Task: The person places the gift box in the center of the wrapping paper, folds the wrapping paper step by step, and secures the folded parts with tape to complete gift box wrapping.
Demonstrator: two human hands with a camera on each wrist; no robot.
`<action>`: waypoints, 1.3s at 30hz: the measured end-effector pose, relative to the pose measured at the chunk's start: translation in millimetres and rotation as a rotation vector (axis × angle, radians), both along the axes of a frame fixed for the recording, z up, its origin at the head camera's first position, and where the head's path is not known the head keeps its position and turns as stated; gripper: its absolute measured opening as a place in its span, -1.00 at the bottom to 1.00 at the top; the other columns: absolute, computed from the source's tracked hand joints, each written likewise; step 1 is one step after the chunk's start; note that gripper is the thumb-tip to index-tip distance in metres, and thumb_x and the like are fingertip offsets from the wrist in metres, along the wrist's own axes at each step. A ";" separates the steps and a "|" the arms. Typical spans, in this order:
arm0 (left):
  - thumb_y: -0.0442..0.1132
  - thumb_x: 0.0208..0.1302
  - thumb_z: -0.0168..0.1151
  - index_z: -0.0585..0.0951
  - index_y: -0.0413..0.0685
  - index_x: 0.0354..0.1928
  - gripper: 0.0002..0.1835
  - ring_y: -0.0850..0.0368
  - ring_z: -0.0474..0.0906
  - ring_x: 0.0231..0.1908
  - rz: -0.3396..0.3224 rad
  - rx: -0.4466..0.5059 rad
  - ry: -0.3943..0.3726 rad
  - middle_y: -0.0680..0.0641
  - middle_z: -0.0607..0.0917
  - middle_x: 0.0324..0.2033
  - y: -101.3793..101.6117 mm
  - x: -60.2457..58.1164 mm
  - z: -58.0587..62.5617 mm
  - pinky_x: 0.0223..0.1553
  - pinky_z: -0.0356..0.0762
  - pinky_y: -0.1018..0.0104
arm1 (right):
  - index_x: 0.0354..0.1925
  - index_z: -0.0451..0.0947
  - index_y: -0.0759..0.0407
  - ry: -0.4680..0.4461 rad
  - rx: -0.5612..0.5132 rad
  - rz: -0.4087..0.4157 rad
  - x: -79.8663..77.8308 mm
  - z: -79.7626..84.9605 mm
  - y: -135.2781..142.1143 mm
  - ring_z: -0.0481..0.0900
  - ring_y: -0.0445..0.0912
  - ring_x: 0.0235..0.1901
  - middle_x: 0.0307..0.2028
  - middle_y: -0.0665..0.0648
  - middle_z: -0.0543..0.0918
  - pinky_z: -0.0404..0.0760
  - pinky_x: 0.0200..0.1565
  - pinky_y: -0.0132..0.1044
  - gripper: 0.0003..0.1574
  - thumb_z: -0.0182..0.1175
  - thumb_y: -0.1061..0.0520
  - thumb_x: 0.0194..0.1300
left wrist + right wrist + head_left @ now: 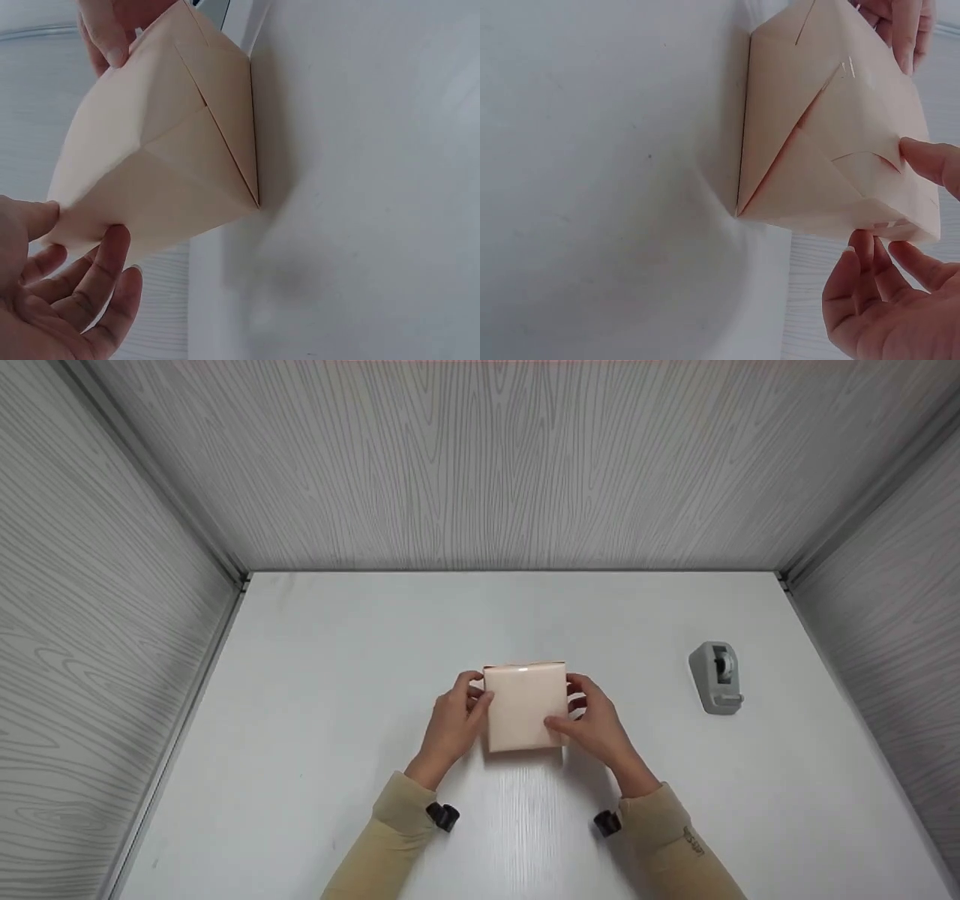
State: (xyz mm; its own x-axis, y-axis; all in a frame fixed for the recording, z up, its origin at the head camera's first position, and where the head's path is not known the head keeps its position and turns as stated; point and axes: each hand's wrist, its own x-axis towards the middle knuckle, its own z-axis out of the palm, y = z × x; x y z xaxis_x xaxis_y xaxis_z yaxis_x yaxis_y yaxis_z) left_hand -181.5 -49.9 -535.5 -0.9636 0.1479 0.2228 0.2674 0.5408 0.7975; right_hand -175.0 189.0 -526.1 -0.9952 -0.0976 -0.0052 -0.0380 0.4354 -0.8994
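A box wrapped in pale peach paper [523, 706] stands in the middle of the white table, its square top towards me. My left hand [450, 724] holds its left side, thumb at the upper edge and fingertips on the side face. On the opposite side my right hand [598, 729] grips it, thumb lying on top and fingers against the side. The right wrist view shows slanting folded flaps on the front of the wrapped box [855, 172], with a slightly gaping seam and a small shiny patch. Diagonal folds also cross the paper [187, 161] in the left wrist view.
A grey tape dispenser [718, 679] with a roll in it stands on the right part of the white table [337, 660]. Grey wood-grain panels [480, 465] rise at the back and on both sides. Dark wrist devices [442, 816] sit at both sleeve cuffs.
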 end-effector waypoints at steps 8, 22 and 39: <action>-0.13 0.48 0.06 0.26 -0.22 0.43 -0.42 0.10 0.56 -0.18 -0.063 -0.081 -0.142 -0.14 0.61 -0.06 3.4 -14.2 0.1 -0.17 0.55 0.19 | 0.35 0.31 0.30 -0.066 0.043 -0.046 -13.1 -1.2 -6.4 0.50 0.06 -0.11 0.01 0.22 0.52 0.49 -0.15 -0.18 -0.09 0.44 0.17 0.08; -0.09 0.50 0.04 0.23 -0.23 0.45 -0.39 0.06 0.53 -0.14 -0.069 -0.157 -0.236 -0.14 0.60 -0.09 5.6 -39.4 -4.5 -0.06 0.51 0.15 | 0.42 0.25 0.17 -0.146 0.072 -0.049 -31.5 -10.2 -6.8 0.48 0.02 -0.07 0.01 0.23 0.53 0.50 -0.12 -0.16 -0.12 0.34 0.04 0.21; 0.01 0.53 -0.04 0.19 -0.20 0.48 -0.36 0.05 0.49 -0.12 -0.067 -0.200 -0.261 -0.14 0.58 -0.03 2.1 -47.5 -6.0 -0.01 0.46 0.09 | 0.44 0.23 0.19 -0.153 0.070 -0.028 -36.5 -8.6 -5.5 0.51 0.06 -0.01 0.06 0.26 0.53 0.53 -0.05 -0.09 -0.11 0.31 -0.02 0.26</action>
